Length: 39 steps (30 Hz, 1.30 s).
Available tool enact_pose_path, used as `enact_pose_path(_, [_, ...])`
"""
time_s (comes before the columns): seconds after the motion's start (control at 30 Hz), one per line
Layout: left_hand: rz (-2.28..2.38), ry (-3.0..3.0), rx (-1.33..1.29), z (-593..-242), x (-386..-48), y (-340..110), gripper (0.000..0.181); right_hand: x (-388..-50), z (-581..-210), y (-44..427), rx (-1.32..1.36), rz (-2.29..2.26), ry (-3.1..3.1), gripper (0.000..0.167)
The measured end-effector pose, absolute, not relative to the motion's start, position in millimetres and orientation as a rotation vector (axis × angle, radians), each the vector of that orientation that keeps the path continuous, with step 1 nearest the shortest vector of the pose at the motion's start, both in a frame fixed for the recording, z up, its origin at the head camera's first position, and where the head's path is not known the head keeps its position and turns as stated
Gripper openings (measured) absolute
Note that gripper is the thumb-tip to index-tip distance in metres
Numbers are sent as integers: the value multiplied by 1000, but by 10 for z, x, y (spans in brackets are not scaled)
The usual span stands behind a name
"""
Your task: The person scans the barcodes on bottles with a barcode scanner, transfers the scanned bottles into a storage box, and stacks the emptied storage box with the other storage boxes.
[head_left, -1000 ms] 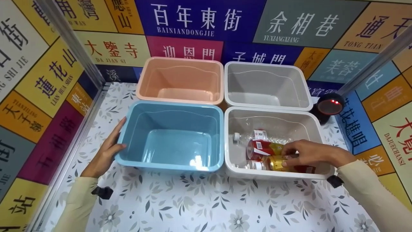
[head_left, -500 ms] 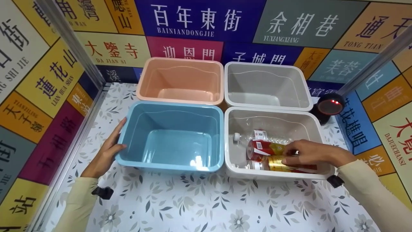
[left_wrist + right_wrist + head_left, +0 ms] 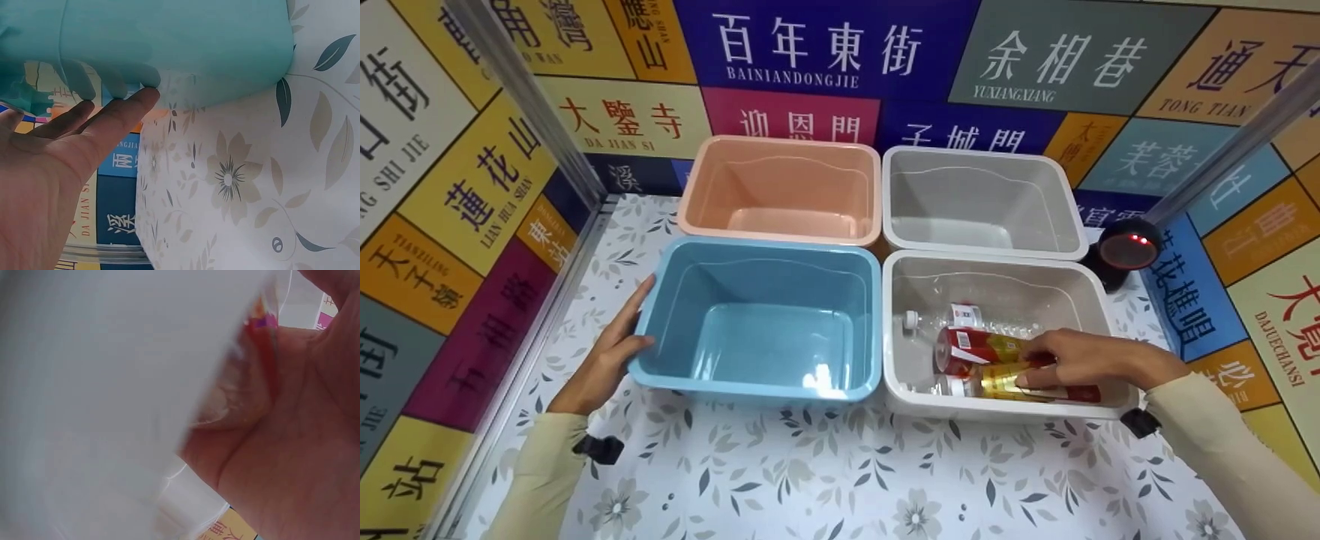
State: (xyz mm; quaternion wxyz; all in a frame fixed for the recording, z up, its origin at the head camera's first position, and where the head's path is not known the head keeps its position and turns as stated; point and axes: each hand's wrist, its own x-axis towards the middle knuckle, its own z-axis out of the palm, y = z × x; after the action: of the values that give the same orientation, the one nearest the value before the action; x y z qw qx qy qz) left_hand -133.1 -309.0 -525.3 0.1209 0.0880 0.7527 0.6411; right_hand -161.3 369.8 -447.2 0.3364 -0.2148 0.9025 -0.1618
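Observation:
My right hand [image 3: 1069,358] reaches into the front-right off-white bin [image 3: 1112,330] and grips a plastic bottle [image 3: 997,381] with a gold and red label. The bottle lies on its side near the front wall, its white cap to the left. In the right wrist view the palm lies against the bottle's clear end [image 3: 236,394], partly hidden by the bin wall. Beside it lie a bottle with a red and green label [image 3: 971,349] and a clear bottle [image 3: 936,322]. My left hand [image 3: 604,360] rests on the outer left side of the blue bin [image 3: 641,367], fingertips [image 3: 147,97] touching its wall.
Behind stand a peach bin [image 3: 690,202] and a grey bin [image 3: 1076,225], both with bare floors. A black device [image 3: 1126,251] with red lights is at the right. Printed wall panels [image 3: 825,45] enclose the flower-patterned table [image 3: 780,480].
The gripped bottle has turned slightly, showing more of its gold label and a different part of the red. Both hands have stayed nearly in place.

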Motion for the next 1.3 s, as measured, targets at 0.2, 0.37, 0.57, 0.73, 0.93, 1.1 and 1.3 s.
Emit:
enact_pose_path(0.2, [1880,2183,257,-5232,-1320,-3077,75,-1619,-4442,3691,-604,-423,2334,37])
enact_pose_path(0.37, [1889,2181,240,-5230,-1326,-3064,67,-1601,-4408,3691,-596,-459,2332,41])
enact_pose_path(0.57, [1854,2251,218,-5238,-1334,-3042,63,-1577,-4381,3695,-596,-487,2352,45])
enact_pose_path(0.73, [1820,2315,225,-5248,-1332,-3024,63,-1565,-4353,3710,-608,-514,2391,47])
enact_pose_path(0.93, [1802,2344,214,-5259,-1334,-3023,64,-1549,-4324,3737,-624,-548,2416,46])
enact_pose_path(1.1, [1798,2342,204,-5260,-1328,-3032,64,-1540,-4301,3763,-647,-589,2445,45])
enact_pose_path(1.3, [1796,2361,224,-5273,-1333,-3037,63,-1531,-4265,3784,-625,-612,2464,47])
